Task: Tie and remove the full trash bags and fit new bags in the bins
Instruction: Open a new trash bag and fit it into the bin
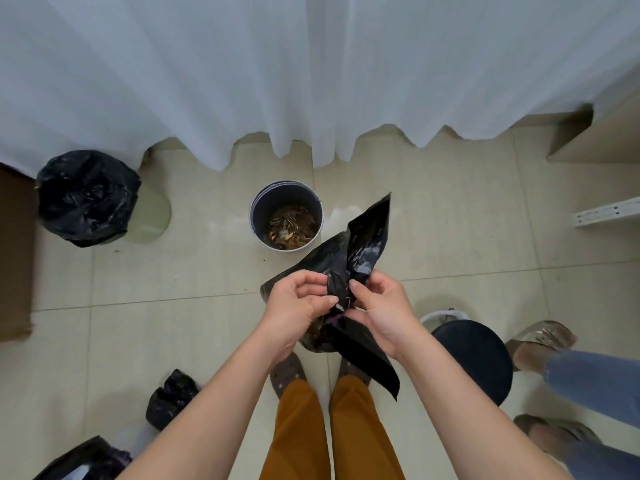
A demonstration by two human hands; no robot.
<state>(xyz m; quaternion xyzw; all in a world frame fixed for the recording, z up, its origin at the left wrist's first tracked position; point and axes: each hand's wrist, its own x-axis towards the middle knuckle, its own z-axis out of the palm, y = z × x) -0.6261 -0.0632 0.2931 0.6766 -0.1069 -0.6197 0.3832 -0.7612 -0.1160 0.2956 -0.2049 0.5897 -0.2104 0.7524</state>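
White curtain (242,71), hanging to the tiled floor (138,278). Bin with black liner (86,197), far left. Unlined grey bin (286,214) before the curtain (brown litter inside). Black trash bag (360,251), mid-air above the feet, near that bin. Left hand (298,306) and right hand (381,310), both pinching its crumpled edge. Tied bag (171,398), floor, lower left.

An indoor room: tiled floor (138,323), white curtain (242,81), lined bins (86,199)
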